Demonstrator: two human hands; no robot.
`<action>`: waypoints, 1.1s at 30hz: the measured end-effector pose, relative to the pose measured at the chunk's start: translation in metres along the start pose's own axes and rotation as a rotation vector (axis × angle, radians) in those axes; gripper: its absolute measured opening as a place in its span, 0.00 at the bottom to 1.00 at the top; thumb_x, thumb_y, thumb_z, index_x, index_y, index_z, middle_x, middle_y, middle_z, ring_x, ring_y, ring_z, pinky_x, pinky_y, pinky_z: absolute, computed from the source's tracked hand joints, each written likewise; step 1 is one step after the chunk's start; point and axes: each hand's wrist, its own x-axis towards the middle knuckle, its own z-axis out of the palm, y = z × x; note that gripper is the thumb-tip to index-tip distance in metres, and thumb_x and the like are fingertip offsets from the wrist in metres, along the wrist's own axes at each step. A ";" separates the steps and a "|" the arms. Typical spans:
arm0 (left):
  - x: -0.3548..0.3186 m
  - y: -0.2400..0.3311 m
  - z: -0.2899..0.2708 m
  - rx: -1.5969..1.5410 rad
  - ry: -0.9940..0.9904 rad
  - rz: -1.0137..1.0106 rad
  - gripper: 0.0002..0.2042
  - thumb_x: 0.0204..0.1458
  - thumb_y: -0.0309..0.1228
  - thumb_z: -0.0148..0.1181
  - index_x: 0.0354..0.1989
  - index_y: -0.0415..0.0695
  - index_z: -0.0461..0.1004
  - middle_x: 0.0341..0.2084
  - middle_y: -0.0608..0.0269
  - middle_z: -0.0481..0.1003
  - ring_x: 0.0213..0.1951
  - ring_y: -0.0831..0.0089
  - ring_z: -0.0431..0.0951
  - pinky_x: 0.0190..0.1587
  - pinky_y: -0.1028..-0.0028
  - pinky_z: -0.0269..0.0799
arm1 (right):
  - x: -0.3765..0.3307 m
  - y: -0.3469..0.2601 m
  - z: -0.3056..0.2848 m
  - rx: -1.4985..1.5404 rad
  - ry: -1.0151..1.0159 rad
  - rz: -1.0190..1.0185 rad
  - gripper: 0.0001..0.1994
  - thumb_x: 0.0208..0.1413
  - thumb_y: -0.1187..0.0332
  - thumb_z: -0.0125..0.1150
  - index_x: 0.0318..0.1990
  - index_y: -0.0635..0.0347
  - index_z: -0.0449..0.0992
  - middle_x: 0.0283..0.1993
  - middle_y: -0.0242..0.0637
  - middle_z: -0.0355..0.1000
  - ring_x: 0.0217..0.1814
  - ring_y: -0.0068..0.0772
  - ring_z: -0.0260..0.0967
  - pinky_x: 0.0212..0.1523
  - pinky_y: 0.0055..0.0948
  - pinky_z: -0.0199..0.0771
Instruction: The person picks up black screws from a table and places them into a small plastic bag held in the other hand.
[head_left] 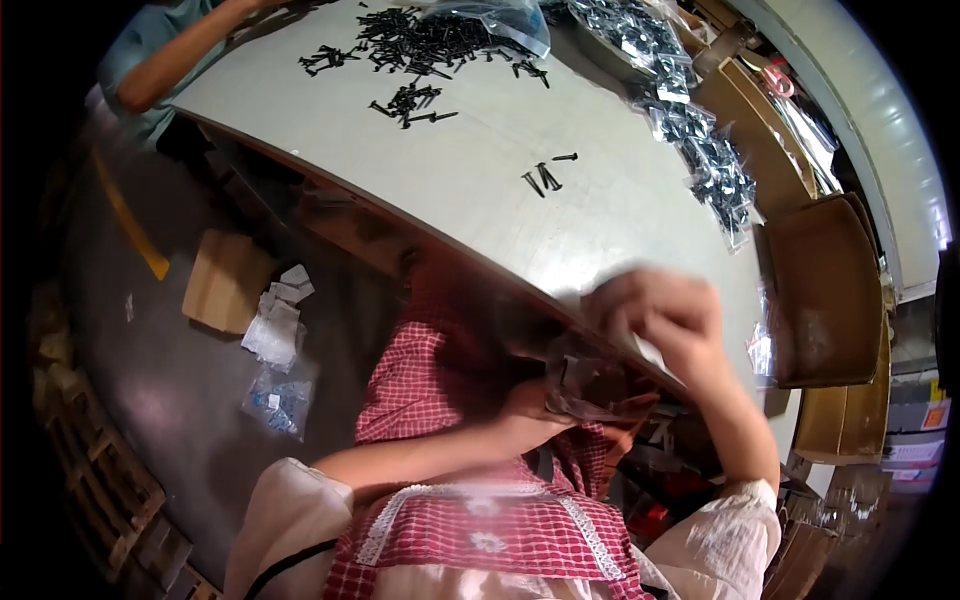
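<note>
My left hand (535, 412) is closed on a clear plastic bag (588, 388), held just below the table's near edge, in front of my red checked apron. The bag's contents are too dark to make out. Above it, over the edge of the pale table (420, 170), my right hand (665, 312) is blurred by motion. Its fingers look curled, but whether they hold anything cannot be seen. Several loose black screws (546, 176) lie on the table ahead of my right hand. Farther off is a large heap of black screws (425, 38), with a smaller cluster (410, 100) nearer to me.
Filled clear bags (715, 175) line the table's right side, beside cardboard boxes (820, 290). A clear plastic sheet (500, 22) lies by the far heap. Another person's arm (175, 70) reaches in at upper left. On the floor are a carton (228, 280) and plastic packets (278, 400).
</note>
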 end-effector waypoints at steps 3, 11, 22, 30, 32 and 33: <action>0.001 -0.010 0.003 -0.244 -0.011 -0.011 0.13 0.59 0.26 0.73 0.49 0.40 0.78 0.43 0.68 0.80 0.44 0.81 0.79 0.49 0.77 0.78 | 0.088 0.021 0.001 -0.309 0.147 -0.004 0.11 0.55 0.70 0.67 0.44 0.65 0.84 0.46 0.46 0.80 0.49 0.43 0.80 0.53 0.38 0.79; 0.001 -0.016 0.003 -0.070 0.111 0.084 0.11 0.57 0.20 0.64 0.48 0.39 0.77 0.35 0.67 0.80 0.37 0.82 0.77 0.41 0.77 0.76 | 0.228 0.078 0.006 -0.781 0.070 -0.224 0.11 0.58 0.68 0.70 0.47 0.60 0.85 0.44 0.44 0.79 0.46 0.46 0.79 0.48 0.40 0.79; 0.003 0.016 -0.010 0.024 -0.012 -0.076 0.11 0.59 0.30 0.72 0.35 0.45 0.72 0.26 0.70 0.77 0.32 0.83 0.76 0.37 0.77 0.74 | 0.156 0.065 -0.060 -0.509 -0.044 0.296 0.16 0.59 0.69 0.67 0.54 0.60 0.83 0.55 0.38 0.80 0.59 0.33 0.75 0.64 0.31 0.70; 0.001 0.017 -0.008 -0.063 -0.023 -0.175 0.12 0.60 0.32 0.73 0.35 0.46 0.72 0.28 0.73 0.75 0.33 0.86 0.74 0.38 0.80 0.73 | 0.109 0.067 0.000 -0.422 -0.025 -0.148 0.16 0.67 0.71 0.63 0.60 0.59 0.80 0.68 0.44 0.74 0.71 0.48 0.70 0.71 0.39 0.70; 0.001 0.007 -0.007 -0.110 -0.014 -0.121 0.11 0.62 0.32 0.71 0.36 0.45 0.73 0.31 0.72 0.75 0.36 0.87 0.75 0.39 0.81 0.74 | 0.098 0.067 0.004 -0.282 0.053 -0.098 0.13 0.63 0.80 0.62 0.53 0.61 0.84 0.62 0.43 0.78 0.67 0.45 0.75 0.68 0.36 0.73; 0.001 0.005 -0.006 -0.153 -0.030 -0.057 0.10 0.63 0.31 0.70 0.37 0.45 0.73 0.31 0.74 0.74 0.37 0.87 0.75 0.40 0.82 0.75 | 0.089 0.065 0.003 -0.213 0.061 -0.058 0.12 0.62 0.81 0.62 0.50 0.63 0.84 0.60 0.43 0.79 0.65 0.45 0.76 0.68 0.37 0.74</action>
